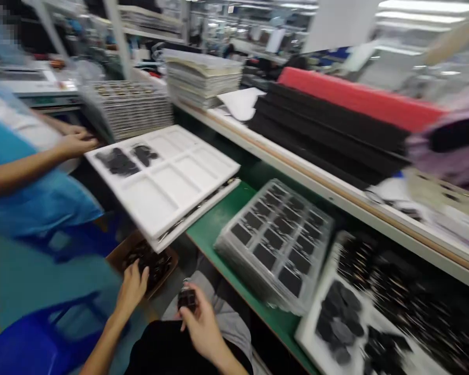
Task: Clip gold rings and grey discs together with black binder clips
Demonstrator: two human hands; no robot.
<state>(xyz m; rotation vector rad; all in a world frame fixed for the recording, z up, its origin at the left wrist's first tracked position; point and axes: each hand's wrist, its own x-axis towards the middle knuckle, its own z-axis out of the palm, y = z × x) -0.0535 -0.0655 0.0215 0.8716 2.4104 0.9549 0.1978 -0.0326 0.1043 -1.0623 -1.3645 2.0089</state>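
My left hand [132, 291] reaches over the near edge of a cardboard box [171, 268] filled with small dark parts. Its fingers are spread, and nothing shows between them. Above my lap, my right hand [201, 320] grips a small dark square part [186, 299] between thumb and fingers. Beyond the box, a white compartment tray [152, 200] holds dark pieces in two of its compartments and overhangs the green table [214, 213]. To the right stands a stack of clear plastic trays [234, 265] with dark rectangular pieces in the cells.
A white foam tray [308, 323] with dark discs and many small parts lies at the lower right. Another person's hands [76, 141] are at the left, beside stacked trays [140, 112]. A blue stool [31, 338] stands lower left. A shelf edge [332, 198] runs behind the table.
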